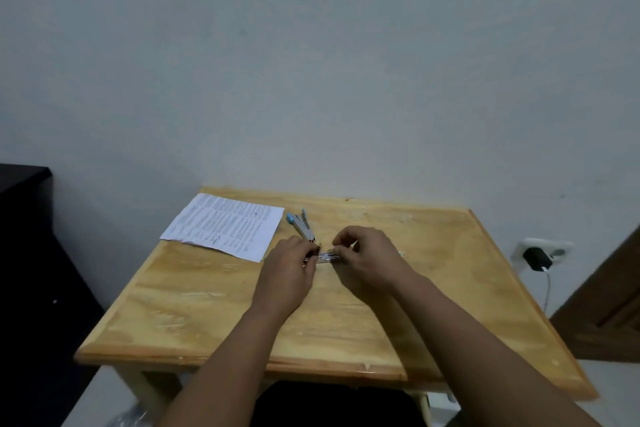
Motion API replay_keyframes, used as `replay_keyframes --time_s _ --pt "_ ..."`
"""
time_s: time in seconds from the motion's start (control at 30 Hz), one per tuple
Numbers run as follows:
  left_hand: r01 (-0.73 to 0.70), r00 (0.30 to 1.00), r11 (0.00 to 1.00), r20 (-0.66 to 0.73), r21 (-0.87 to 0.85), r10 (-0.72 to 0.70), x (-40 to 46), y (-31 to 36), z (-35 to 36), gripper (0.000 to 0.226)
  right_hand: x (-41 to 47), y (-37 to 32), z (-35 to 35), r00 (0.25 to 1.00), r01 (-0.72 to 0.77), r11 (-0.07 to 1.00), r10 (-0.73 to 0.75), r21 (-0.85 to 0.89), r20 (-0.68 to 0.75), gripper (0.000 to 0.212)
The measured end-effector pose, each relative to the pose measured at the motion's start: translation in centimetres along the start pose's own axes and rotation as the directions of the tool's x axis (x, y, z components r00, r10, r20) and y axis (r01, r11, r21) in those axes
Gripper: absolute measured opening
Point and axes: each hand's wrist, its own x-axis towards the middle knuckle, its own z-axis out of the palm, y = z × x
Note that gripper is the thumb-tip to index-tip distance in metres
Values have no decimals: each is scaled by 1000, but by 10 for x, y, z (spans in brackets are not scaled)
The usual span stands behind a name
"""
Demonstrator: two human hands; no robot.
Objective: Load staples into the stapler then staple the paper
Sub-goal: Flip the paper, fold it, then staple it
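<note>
Wooden table (207,305) against pale wall. Stapler (302,226) at centre, swung open — blue-tipped arms fan toward 11 o'clock, metal hinge end under left hand (289,262), whose fingers close on it. Right hand (367,253) just beside, at 3 o'clock of left, fingertips pinched on silver staple strip (328,256) lying between both hands. Printed paper (225,225) flat on table at 10 o'clock of stapler, close to it. Black charger (536,259) in wall socket, far right.
</note>
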Motion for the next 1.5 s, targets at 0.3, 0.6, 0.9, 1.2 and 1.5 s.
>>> replay_keyframes --time_s 0.3,0.6,0.9,1.2,1.5 --pt "24 999 1000 21 -2 -24 1 -1 1 21 12 -5 7 996 -23 997 28 -69 80 7" --pt "29 999 1000 22 -4 -29 1 0 0 22 19 -7 5 988 -64 997 69 -43 138 11" --pt "27 999 1000 23 -3 -27 1 -2 1 21 18 -7 1 994 6 993 6 -117 107 13" --pt "29 999 1000 27 3 -29 1 -1 0 22 1 0 -5 988 151 920 -139 -361 59 25" --pt "24 999 1000 23 -3 -23 0 -1 1 21 -8 17 -17 995 91 904 -96 -417 8 27"
